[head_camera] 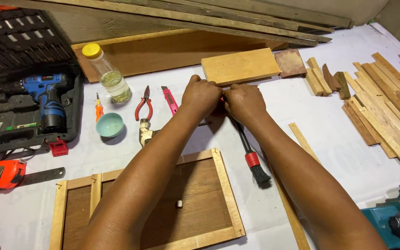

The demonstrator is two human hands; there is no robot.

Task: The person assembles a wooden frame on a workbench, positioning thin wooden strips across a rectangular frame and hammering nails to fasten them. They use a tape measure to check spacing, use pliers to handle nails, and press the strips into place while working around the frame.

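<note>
Both grips [223, 99] — at wood block [240, 66]

The scene is evenly and brightly lit by soft, diffuse light. Short, faint shadows are cast beneath the brush [254, 159] and small bowl [109, 124]. Focus is sharp throughout; slight wide-angle bending is seen at the edges.

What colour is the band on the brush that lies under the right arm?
Red: the brush has a black handle, a red band and black bristles. The head view shows it clearly.
</note>
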